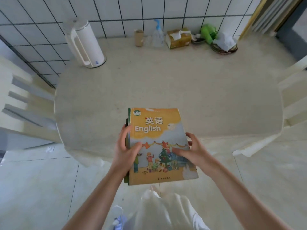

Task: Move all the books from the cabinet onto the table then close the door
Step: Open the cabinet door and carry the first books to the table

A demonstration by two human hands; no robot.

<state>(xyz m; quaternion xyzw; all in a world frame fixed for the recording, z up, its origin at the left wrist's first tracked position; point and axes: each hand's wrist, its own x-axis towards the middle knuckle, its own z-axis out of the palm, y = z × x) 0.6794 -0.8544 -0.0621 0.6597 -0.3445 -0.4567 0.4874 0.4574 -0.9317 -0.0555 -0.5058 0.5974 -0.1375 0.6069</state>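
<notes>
left hand [125,149]: thumb on top, gripping | right hand [194,151]: fingers apparently curled, gripping

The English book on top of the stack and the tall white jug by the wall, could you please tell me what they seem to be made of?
English book: paper with a soft printed cover, faintly glossy; its corners look worn. White jug: probably smooth plastic, judging by its even sheen and moulded handle.

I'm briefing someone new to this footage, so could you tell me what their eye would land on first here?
First the orange English textbook, topmost of a small stack of books, held by the left hand and right hand over the near edge of the pale table. Next, the tall white kettle at the table's far left by the tiled wall, and the tissue pack amid clutter at the far side.
</notes>
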